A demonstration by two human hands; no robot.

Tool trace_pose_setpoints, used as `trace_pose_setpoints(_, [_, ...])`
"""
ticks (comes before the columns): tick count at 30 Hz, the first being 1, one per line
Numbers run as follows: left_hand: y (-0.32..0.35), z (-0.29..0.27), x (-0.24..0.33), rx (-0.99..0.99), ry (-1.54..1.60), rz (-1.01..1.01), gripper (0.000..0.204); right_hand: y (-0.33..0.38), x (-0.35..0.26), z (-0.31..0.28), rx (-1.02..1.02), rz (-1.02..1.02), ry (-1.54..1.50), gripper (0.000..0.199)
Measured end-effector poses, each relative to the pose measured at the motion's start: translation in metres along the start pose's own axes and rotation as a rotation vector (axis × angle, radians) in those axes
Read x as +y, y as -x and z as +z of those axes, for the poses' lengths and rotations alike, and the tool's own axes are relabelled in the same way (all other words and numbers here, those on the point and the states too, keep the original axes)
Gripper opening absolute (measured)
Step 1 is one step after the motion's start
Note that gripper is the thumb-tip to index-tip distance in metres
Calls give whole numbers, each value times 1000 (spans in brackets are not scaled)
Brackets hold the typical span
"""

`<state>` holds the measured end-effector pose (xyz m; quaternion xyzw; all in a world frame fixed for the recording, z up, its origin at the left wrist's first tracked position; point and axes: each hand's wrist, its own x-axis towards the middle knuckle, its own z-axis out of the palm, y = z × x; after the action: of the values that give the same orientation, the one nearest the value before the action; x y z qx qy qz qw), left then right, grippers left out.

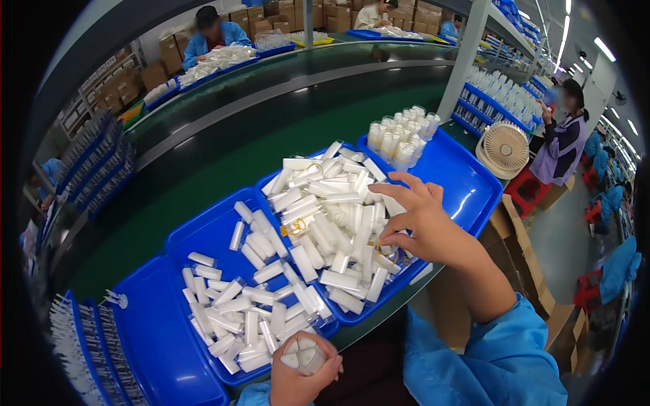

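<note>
Near the lower edge, my left hand (298, 380) is closed around a bundle of several white packets (302, 355), held upright with their ends facing up. My right hand (430, 227) hovers over the right part of a heap of white packets (332, 230), thumb and index finger apart, with nothing visible gripped between them. These packets are slim and white, with clear plastic at their ends. Yellow rubber bands (296, 228) lie on the heap. A second blue tray (223, 213) beside it holds more loose white packets (237, 318).
At the right, a blue tray (467, 176) carries standing banded bundles (403, 135). Another blue tray (152, 331) lies at left, beside racks of white pieces (84, 345). A green conveyor (223, 162) runs behind. A beige fan (503, 150) and cardboard boxes (514, 250) stand right. Other people work farther off.
</note>
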<state>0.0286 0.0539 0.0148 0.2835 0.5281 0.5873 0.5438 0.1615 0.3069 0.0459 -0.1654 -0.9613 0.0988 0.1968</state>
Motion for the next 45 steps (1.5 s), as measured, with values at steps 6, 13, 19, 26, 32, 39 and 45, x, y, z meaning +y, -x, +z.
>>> trace_pose_setpoints(6, [-19,1,-7,206,305,279,25,-19,-52,7,-21,-161,-171,6])
trace_pose_setpoints(13, [-2,-28,-10,-854,783,150,24,-24,-83,44,-373,-245,-1374,14])
trace_pose_setpoints(19, [13,-25,2,234,-460,504,91,-24,-98,37,-640,106,-2335,27])
trace_pose_setpoints(26, [23,-41,23,163,75,73,111,11,-140,47,-803,-795,-1529,23])
trace_pose_setpoints(32, [19,-32,1,358,-197,604,112,12,-109,52,-554,35,-1997,49])
trace_pose_setpoints(39, [6,-31,-10,257,-732,536,115,-11,-126,36,-405,-79,-923,48])
trace_pose_setpoints(45, [7,-42,3,-153,-542,497,110,1,-136,41,-193,-159,-886,41])
